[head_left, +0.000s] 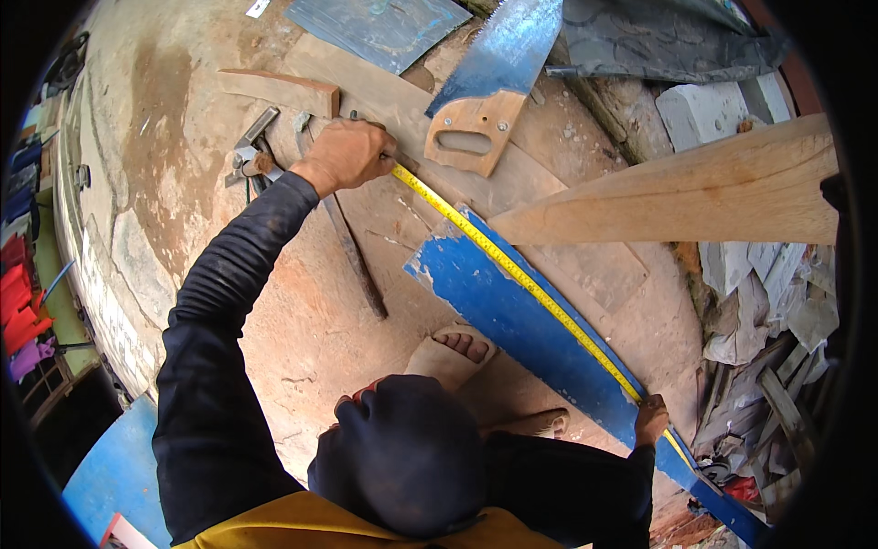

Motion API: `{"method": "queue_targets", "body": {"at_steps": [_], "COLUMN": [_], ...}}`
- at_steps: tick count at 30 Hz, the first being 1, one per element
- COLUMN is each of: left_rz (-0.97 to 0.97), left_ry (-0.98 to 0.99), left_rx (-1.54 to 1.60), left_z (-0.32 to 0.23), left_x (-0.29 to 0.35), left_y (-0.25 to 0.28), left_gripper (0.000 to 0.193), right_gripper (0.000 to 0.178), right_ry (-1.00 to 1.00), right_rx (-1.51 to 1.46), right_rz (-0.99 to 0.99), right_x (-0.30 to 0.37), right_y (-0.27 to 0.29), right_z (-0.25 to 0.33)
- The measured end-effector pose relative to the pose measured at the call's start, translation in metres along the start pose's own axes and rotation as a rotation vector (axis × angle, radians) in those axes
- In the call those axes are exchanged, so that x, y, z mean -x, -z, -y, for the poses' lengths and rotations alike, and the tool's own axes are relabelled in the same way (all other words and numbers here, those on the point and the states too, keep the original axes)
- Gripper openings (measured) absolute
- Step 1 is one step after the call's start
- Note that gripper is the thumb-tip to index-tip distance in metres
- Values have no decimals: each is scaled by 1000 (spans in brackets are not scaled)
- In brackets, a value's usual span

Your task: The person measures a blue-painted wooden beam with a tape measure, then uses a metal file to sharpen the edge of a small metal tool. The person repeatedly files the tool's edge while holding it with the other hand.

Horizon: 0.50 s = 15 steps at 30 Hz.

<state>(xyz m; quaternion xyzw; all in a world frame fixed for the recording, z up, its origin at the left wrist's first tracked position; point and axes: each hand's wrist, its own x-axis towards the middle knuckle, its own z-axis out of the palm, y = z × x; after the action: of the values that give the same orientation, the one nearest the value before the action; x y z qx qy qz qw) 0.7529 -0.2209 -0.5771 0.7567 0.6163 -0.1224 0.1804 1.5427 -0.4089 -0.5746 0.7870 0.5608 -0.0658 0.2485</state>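
Observation:
My left hand [349,156] is closed at the upper end of a yellow tape measure [512,261]; whether the case is inside the fist is hidden. The tape runs taut and slanting down to the right, along the far edge of a long blue board [512,316] with chipped paint. At the lower right, my right hand [651,421] is closed over the tape at the board's edge, and the tape continues a little past it. A handsaw [494,91] with a wooden handle lies beyond the tape, right of my left hand.
A thick wooden plank [677,192] juts in from the right. Beside my left hand lie metal tools [251,146], a dark rod [352,252] and a wood offcut [279,90]. Scrap wood and rubble [768,403] are heaped at right. My sandalled foot [453,355] stands near the board.

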Motion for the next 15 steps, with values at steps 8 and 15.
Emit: {"method": "queue_targets", "body": {"at_steps": [8, 15], "left_rz": [81, 50], "left_ry": [41, 33], "left_rx": [-73, -65], "left_z": [-4, -4], "left_x": [-2, -1], "left_y": [5, 3], "left_gripper": [28, 28], "right_gripper": [20, 12], "right_ry": [-8, 144], "right_rx": [9, -15], "right_rz": [17, -20], "right_x": [-4, -6], "right_y": [-9, -14], "right_z": [-9, -17]}}
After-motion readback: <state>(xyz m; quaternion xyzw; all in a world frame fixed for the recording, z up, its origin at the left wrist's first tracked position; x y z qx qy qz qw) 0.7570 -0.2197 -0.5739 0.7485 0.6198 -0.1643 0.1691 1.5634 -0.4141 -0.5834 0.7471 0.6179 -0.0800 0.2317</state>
